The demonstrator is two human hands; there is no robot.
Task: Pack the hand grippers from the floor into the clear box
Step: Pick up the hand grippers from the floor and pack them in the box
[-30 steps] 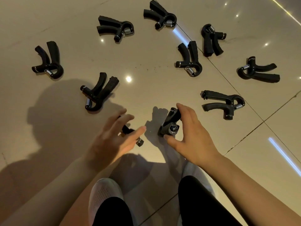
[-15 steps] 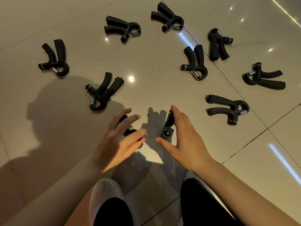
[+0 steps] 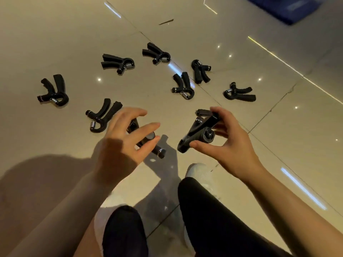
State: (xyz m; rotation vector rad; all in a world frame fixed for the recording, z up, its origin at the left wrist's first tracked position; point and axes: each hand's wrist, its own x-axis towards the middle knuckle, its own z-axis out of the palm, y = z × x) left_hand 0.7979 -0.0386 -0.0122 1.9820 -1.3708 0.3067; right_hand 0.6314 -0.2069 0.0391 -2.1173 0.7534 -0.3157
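Several black hand grippers with steel springs lie scattered on the tiled floor. My right hand grips one hand gripper by its handles and holds it tilted above the floor. My left hand has its fingers spread, and a second hand gripper sits pinched between thumb and fingers, low over the tiles. Others lie at the left, near left, far middle and right. One handle shows behind my right fingers. The clear box is out of view.
My black-trousered legs and white shoes fill the bottom middle. A blue mat lies at the top right. More grippers rest near the tile seam.
My right hand has raised its gripper off the floor and turned it. My left hand has closed in on the second gripper. The view has tipped upward, showing more floor.
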